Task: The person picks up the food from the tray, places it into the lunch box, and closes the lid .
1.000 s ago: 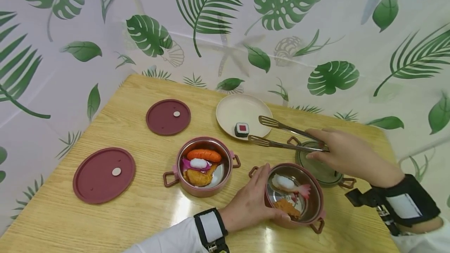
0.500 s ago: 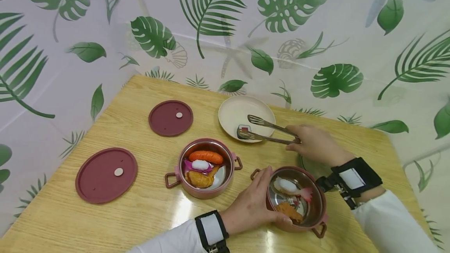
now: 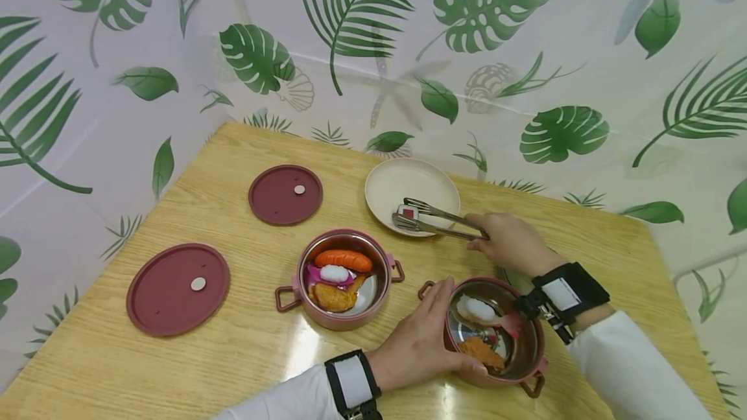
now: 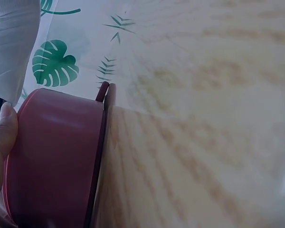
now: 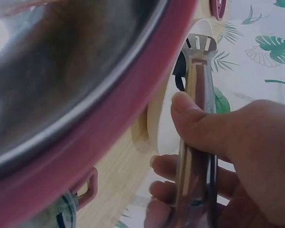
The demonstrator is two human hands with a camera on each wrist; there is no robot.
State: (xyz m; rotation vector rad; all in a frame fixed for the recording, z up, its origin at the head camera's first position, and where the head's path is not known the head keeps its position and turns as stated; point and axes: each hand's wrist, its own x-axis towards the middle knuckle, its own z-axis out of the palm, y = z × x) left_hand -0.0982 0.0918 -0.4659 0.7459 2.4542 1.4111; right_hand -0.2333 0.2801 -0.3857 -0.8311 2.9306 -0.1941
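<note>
Sushi roll (image 3: 408, 212) sits on the cream plate (image 3: 403, 177), near its 6 o'clock edge. Right grip (image 3: 510, 242) is clenched round the metal tongs (image 3: 446, 214); in the head view, the roll lies from it between 9 and 10 o'clock, in line with the tongs' long axis. One tip stands either side of the roll; contact cannot be confirmed. The roll, squat, shows no clear long axis. Left grip (image 3: 417, 342), farther off toward 6 o'clock, grasps the pink pot (image 4: 57, 156).

Left fingers (image 4: 3, 130) touching red pot (image 4: 57, 156) on wood tabletop (image 4: 180, 185); handle (image 4: 102, 92) jutting; leaf-print cloth (image 4: 83, 35) beyond.
</note>
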